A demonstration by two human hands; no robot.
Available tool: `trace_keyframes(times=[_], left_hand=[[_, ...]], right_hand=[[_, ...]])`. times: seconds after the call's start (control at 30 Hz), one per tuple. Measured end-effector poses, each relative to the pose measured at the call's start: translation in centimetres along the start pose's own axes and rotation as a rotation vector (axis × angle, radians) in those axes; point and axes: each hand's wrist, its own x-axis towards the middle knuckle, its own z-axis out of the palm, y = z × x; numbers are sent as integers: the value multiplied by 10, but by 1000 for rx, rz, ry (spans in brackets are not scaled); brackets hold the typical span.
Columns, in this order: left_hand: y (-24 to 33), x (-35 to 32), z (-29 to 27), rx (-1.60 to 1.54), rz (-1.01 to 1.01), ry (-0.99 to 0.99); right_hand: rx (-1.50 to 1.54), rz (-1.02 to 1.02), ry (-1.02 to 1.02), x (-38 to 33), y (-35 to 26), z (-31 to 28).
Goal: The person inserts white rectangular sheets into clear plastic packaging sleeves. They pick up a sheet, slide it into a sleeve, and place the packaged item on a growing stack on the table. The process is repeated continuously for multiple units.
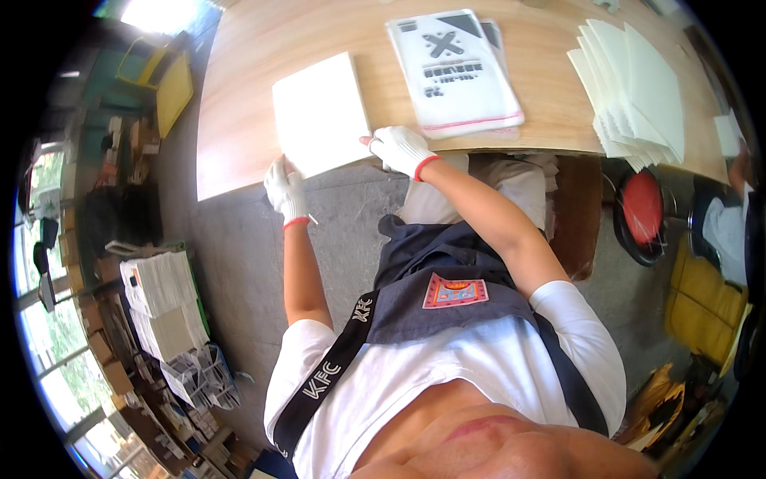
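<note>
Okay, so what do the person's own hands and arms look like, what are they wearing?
Both hands wear white knitted work gloves with a thin red band at the cuff: left hand, right hand. The forearms are bare; short white T-shirt sleeves end above the elbows. No cables or markings show on the gloves.

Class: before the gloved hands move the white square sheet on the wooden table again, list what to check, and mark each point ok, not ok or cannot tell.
1. Left hand at the white square sheet's near corner: ok.
2. Right hand touching its right edge: ok.
3. Sheet lying flat on the wooden table: ok.
4. Sheet apart from the plastic bags: ok.
5. Grip firm: cannot tell.
6. Fanned white stack out of the way: ok.
</note>
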Motion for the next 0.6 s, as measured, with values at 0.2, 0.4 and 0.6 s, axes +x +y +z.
trace_keyframes(times=[0.2, 0.4, 0.6], left_hand=[[3, -5, 10, -407, -227, 218], [79, -7, -5, -440, 286, 294], [169, -10, 21, -589, 520, 79]], right_hand=[[714, -89, 235, -99, 40, -86], [1074, -94, 929, -204, 122, -257], [1463, -64, 878, -212, 126, -303]])
